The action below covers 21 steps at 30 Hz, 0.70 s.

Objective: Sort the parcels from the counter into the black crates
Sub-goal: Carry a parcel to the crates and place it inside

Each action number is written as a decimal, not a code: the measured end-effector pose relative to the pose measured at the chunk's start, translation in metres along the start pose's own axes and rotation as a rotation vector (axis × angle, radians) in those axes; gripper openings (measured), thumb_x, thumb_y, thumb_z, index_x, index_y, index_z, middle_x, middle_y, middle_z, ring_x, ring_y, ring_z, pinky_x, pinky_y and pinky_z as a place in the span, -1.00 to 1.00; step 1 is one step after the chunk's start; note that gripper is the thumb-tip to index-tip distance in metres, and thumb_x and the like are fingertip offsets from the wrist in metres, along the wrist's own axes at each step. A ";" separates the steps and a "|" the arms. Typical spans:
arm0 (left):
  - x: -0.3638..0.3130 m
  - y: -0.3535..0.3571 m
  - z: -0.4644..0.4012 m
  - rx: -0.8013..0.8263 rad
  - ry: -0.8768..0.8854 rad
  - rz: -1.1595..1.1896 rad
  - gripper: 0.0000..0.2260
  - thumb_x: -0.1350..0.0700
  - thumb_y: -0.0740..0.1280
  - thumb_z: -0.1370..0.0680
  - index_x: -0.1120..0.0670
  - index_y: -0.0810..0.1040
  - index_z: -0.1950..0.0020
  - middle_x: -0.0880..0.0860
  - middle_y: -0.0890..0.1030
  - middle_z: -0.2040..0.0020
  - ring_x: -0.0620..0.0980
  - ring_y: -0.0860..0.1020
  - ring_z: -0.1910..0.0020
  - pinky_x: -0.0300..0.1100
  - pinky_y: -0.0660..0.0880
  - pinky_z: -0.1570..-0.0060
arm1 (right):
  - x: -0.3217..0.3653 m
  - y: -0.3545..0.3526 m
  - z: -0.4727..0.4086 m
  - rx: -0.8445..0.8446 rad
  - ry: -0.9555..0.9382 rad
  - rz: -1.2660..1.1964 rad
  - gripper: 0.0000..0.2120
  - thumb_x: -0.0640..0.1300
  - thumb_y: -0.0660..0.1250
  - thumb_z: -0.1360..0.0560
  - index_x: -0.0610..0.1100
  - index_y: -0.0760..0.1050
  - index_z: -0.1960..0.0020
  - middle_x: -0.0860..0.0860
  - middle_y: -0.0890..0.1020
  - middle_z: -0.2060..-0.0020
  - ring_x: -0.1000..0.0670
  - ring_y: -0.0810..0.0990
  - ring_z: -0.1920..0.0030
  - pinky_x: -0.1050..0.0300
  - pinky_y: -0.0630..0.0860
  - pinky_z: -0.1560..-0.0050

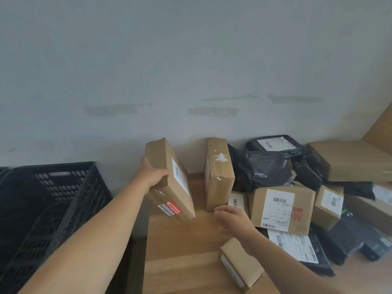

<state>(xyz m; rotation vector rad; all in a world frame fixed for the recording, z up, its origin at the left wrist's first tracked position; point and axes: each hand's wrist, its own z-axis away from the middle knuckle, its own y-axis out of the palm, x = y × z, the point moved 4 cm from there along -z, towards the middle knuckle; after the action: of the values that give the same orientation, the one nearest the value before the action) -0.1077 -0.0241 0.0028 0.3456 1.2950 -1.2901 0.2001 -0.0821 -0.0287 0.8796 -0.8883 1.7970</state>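
Nearby, upright box (218,175), black bags (265,168), crate (48,200)

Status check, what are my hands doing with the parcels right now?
Left hand gripping flat cardboard box, lifted off counter. Right hand open, empty, over counter. Black crate to the left, path clear.

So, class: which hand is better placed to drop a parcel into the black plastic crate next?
Left. The left hand already grips the long brown cardboard box beside the black plastic crate; the right hand is empty.
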 end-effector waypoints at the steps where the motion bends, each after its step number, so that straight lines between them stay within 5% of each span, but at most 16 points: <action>1: 0.002 -0.008 0.010 -0.020 -0.002 0.040 -0.14 -0.03 0.57 -0.09 -0.01 0.35 -0.35 0.04 0.61 -0.15 0.13 0.63 -0.06 0.17 0.65 -0.04 | 0.000 0.003 0.001 0.019 0.025 -0.051 -0.85 -0.14 0.37 -0.62 -0.11 0.64 -0.15 -0.05 0.69 0.01 -0.01 0.65 0.08 0.14 0.59 0.16; 6: -0.001 -0.034 0.082 -0.147 0.038 0.254 -0.27 0.05 0.60 -0.32 -0.04 0.38 -0.43 -0.04 0.62 -0.18 0.03 0.62 -0.10 0.02 0.62 -0.02 | 0.001 0.013 0.006 0.082 0.148 -0.344 -0.80 -0.09 0.45 -0.56 -0.17 0.64 -0.13 -0.18 0.71 -0.07 -0.18 0.68 0.00 -0.04 0.61 0.06; 10: -0.011 -0.028 0.148 -0.245 0.062 0.465 -0.26 0.03 0.59 -0.41 -0.13 0.31 -0.50 -0.09 0.58 -0.14 -0.02 0.59 -0.07 0.15 0.57 -0.20 | 0.009 0.015 0.020 0.173 0.168 -0.530 -0.66 -0.02 0.43 -0.58 -0.21 0.58 -0.24 -0.17 0.66 -0.16 -0.20 0.66 -0.13 -0.15 0.58 -0.12; 15: -0.029 0.013 0.227 -0.297 0.192 0.738 -0.20 0.12 0.54 -0.50 -0.19 0.18 -0.61 -0.18 0.64 -0.03 -0.14 0.63 -0.04 0.14 0.55 -0.26 | 0.026 0.005 0.053 0.265 0.088 -0.633 -0.56 0.13 0.46 -0.51 -0.03 0.46 -0.28 -0.12 0.52 -0.29 -0.20 0.59 -0.22 -0.29 0.55 -0.27; 18: -0.029 0.047 0.250 -0.293 0.257 0.851 -0.19 0.16 0.52 -0.51 -0.27 0.18 -0.61 -0.15 0.70 -0.13 -0.10 0.67 -0.15 0.01 0.59 -0.17 | 0.040 -0.014 0.071 0.296 0.033 -0.716 -0.73 0.15 0.46 -0.49 0.06 0.54 -0.11 -0.14 0.52 -0.27 -0.21 0.57 -0.27 -0.32 0.54 -0.29; 21: -0.032 0.077 0.267 -0.303 0.314 0.902 -0.24 0.18 0.51 -0.51 -0.32 0.24 -0.55 -0.09 0.69 -0.22 -0.08 0.65 -0.22 -0.11 0.58 -0.05 | 0.050 -0.036 0.085 0.304 -0.036 -0.762 -0.72 0.15 0.44 -0.51 0.06 0.59 -0.15 -0.13 0.64 -0.20 -0.18 0.63 -0.25 -0.29 0.54 -0.30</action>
<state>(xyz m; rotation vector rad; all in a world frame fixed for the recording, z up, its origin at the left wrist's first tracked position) 0.0973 -0.1951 0.0842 0.8211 1.3260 -0.2797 0.2339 -0.1226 0.0622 1.2394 -0.2249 1.2497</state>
